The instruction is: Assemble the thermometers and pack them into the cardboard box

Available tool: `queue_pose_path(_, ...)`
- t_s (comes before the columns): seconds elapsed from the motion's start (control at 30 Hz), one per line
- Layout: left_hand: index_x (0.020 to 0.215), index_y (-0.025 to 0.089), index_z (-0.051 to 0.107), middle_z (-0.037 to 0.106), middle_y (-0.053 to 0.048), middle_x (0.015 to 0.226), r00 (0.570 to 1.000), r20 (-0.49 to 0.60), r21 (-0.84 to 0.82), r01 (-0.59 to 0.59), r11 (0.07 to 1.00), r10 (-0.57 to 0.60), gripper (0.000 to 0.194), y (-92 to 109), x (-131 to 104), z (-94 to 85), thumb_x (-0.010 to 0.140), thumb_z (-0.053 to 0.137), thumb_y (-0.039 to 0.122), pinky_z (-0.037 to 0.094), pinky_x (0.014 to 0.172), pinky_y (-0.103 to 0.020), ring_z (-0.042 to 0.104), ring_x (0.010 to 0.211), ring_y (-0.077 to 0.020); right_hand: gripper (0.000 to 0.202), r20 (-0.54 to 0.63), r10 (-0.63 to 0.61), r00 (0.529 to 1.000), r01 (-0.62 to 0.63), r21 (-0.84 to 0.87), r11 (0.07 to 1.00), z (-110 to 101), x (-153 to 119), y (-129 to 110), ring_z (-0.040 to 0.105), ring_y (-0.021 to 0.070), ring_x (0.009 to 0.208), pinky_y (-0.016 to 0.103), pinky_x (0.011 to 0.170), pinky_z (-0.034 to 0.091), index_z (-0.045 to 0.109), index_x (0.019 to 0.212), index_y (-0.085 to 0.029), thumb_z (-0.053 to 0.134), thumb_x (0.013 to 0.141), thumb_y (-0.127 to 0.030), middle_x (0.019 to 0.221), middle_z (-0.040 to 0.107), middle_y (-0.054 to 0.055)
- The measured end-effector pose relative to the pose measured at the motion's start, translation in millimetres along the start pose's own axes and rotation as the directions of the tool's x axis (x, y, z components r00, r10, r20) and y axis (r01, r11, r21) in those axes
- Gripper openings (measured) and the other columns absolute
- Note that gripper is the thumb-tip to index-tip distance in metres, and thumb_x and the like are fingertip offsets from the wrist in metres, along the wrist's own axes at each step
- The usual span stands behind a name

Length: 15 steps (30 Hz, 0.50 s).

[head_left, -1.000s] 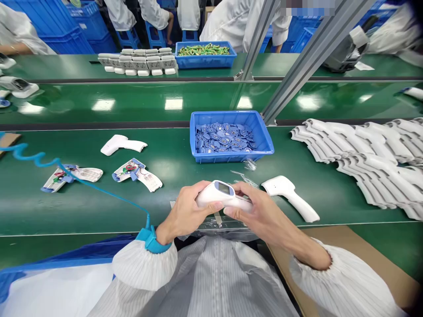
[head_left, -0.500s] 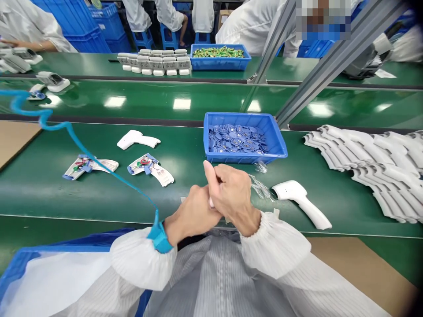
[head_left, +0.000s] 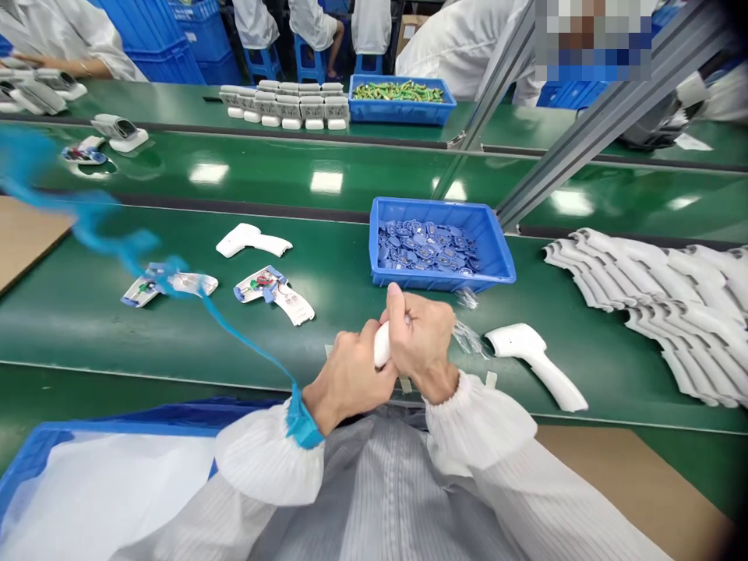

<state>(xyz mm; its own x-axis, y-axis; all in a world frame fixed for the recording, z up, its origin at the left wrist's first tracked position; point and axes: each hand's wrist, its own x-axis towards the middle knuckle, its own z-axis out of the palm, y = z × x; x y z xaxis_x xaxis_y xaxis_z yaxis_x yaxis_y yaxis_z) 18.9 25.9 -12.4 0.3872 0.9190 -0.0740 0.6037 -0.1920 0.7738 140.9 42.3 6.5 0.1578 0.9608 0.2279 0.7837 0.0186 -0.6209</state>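
My left hand [head_left: 351, 368] and my right hand [head_left: 424, 333] are together above the front of the green bench, fingers closed round a white plastic shell [head_left: 382, 346]. Only a small rounded piece of it shows between them; the rest is hidden. My right thumb points up. To the right lies a white gun-shaped housing [head_left: 534, 362], beside some thin clear plastic strips [head_left: 469, 339]. On the left are two opened housing halves, one with wires and blue parts [head_left: 274, 294], and a white half shell [head_left: 252, 240]. A blue wrist strap [head_left: 304, 421] with a coiled cord circles my left wrist.
A blue bin [head_left: 509, 273] of small blue plastic pieces stands behind my hands. Stacked white shells [head_left: 683, 312] fill the right side. A metal post [head_left: 561, 156] slants across. The blue cord [head_left: 239, 335] crosses the left. Co-workers in white sit beyond the line.
My hands have turned and parted slightly, so part of the white shell now shows between them. The coiled cord has swung, and the whole view has shifted a little.
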Motion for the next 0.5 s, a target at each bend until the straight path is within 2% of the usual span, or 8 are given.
queue_pose_path(0.07,0.091,0.018,0.054,0.067,-0.005,0.075,0.998,0.024,-0.026,0.057,0.998,-0.057,0.018,-1,-4,-4.8,0.088,0.059,0.035,0.034,0.055,-0.028,0.061,0.060,-0.0199,0.061,0.106,-0.020,0.994,0.016,0.036,0.999,-4,7,3,0.056,0.0131,0.053,0.029,0.058,0.032,0.060,0.053,-0.019,0.037,0.103,-0.045,0.056,0.063,0.003)
queue_pose_path(0.13,0.085,0.019,0.054,0.065,-0.002,0.071,0.990,0.068,-0.027,0.125,0.992,-0.122,0.027,-6,-9,-19.2,0.091,0.059,0.045,0.034,0.054,-0.027,0.058,0.058,-0.0180,0.056,0.200,-0.045,0.979,0.024,0.106,0.994,-13,27,13,0.060,0.0135,0.058,0.027,0.061,0.036,0.068,0.061,-0.019,0.041,0.102,-0.047,0.062,0.068,0.002)
queue_pose_path(0.2,0.083,0.019,0.056,0.064,-0.001,0.070,0.984,0.087,0.015,0.155,0.988,-0.155,0.031,-14,-13,-37.2,0.091,0.060,0.050,0.036,0.055,-0.028,0.058,0.060,-0.0177,0.045,0.186,-0.063,0.981,0.047,0.091,0.995,-22,59,30,0.065,0.0149,0.068,0.027,0.067,0.042,0.075,0.077,-0.018,0.046,0.101,-0.042,0.076,0.074,0.002)
queue_pose_path(0.23,0.088,0.020,0.059,0.066,-0.001,0.076,0.986,0.072,0.040,0.149,0.988,-0.151,0.028,-18,-14,-44.7,0.090,0.062,0.048,0.039,0.058,-0.028,0.060,0.065,-0.0185,0.036,0.157,-0.082,0.984,0.081,0.018,0.997,-26,78,40,0.066,0.0161,0.074,0.027,0.072,0.044,0.077,0.086,-0.017,0.049,0.100,-0.036,0.086,0.076,0.004)
queue_pose_path(0.3,0.109,0.021,0.060,0.071,-0.003,0.099,0.997,-0.003,0.116,0.083,0.990,-0.083,0.028,-24,-12,-52.3,0.088,0.067,0.038,0.047,0.071,-0.031,0.066,0.085,-0.0216,0.023,0.177,-0.126,0.976,0.157,-0.173,0.972,-26,113,61,0.067,0.0192,0.084,0.030,0.081,0.045,0.076,0.104,-0.014,0.058,0.094,-0.026,0.104,0.075,0.009)
queue_pose_path(0.37,0.126,0.020,0.053,0.068,-0.008,0.119,0.997,-0.046,0.290,-0.049,0.956,0.065,0.045,-23,-6,-48.2,0.085,0.070,0.025,0.047,0.088,-0.037,0.064,0.105,-0.0263,0.025,0.268,-0.141,0.953,0.216,-0.276,0.937,-19,140,76,0.066,0.0227,0.091,0.033,0.085,0.045,0.075,0.110,-0.012,0.067,0.088,-0.022,0.108,0.074,0.014)
queue_pose_path(0.43,0.123,0.016,0.056,0.069,-0.012,0.115,0.980,0.043,0.513,-0.188,0.838,0.194,0.039,-17,4,-36.5,0.085,0.065,0.013,0.045,0.091,-0.043,0.063,0.106,-0.0304,0.019,0.328,-0.149,0.933,0.250,-0.290,0.924,-9,157,86,0.066,0.0250,0.093,0.034,0.085,0.045,0.077,0.101,-0.012,0.069,0.086,-0.020,0.102,0.074,0.016)
queue_pose_path(0.5,0.107,0.012,0.062,0.070,-0.015,0.099,0.964,0.171,0.657,-0.265,0.706,0.203,0.024,-9,16,-25.1,0.086,0.054,0.004,0.045,0.083,-0.044,0.065,0.093,-0.0315,0.015,0.336,-0.169,0.926,0.269,-0.276,0.923,-3,163,90,0.066,0.0253,0.094,0.034,0.086,0.045,0.077,0.093,-0.012,0.064,0.090,-0.018,0.098,0.074,0.016)
